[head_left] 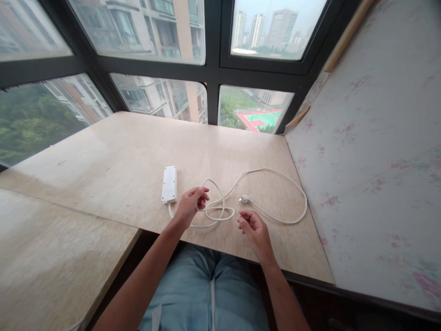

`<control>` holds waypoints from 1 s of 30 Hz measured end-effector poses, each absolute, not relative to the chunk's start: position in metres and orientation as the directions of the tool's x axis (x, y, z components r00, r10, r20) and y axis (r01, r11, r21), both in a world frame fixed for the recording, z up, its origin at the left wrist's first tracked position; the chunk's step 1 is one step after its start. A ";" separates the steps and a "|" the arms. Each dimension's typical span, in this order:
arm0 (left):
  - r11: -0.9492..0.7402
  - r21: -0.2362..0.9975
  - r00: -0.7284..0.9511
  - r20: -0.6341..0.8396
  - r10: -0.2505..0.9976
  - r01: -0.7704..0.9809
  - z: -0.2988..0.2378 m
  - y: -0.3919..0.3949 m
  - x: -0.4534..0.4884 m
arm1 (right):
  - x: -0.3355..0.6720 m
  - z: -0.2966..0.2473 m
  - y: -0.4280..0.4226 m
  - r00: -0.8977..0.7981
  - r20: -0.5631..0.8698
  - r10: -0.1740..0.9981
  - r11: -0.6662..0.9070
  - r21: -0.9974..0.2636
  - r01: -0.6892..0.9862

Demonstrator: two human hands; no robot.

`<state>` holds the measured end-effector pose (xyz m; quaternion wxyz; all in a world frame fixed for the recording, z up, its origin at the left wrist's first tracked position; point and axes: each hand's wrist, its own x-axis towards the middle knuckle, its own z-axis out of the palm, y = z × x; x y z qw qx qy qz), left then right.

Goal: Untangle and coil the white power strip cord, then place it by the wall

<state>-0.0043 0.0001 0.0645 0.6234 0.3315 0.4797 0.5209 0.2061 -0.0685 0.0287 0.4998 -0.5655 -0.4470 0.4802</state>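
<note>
A white power strip [169,185] lies lengthwise on the pale, marble-patterned surface, with its screwed side up. Its white cord [220,219] runs out in overlapping loops towards the middle. Over the left loops is my left hand [194,202], its fingers curled and the thumb against the index finger. The cord passes behind these fingers; whether they grip it is hidden. The plug [245,199] rests on the surface, prongs pointing left. Just below it hovers my right hand [255,230], loosely curled, thumb and fingertips slightly apart, with nothing visible between them.
A wide cord loop [306,202] reaches close to the flowered wall [372,161] on the right. Dark-framed windows [213,69] border the far side. Another slab [58,257] lies at the left, with a gap beside my legs [210,289] at the front edge.
</note>
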 end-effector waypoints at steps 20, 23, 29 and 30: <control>0.351 0.305 0.227 -0.374 0.899 -0.886 0.067 0.032 -0.034 | 0.205 0.028 0.047 -0.319 0.409 0.855 0.473 -0.360 0.804; 0.365 0.271 0.244 -0.392 0.887 -0.891 0.060 0.039 -0.038 | 0.205 0.021 0.068 -0.391 0.311 0.866 0.483 -0.319 0.815; 0.292 0.331 0.150 -0.393 0.907 -0.897 0.047 0.059 -0.060 | 0.211 0.014 0.078 -0.437 0.250 0.864 0.502 -0.359 0.787; 0.277 0.363 0.123 -0.394 0.911 -0.890 0.046 0.063 -0.063 | 0.214 0.015 0.078 -0.447 0.244 0.861 0.509 -0.380 0.772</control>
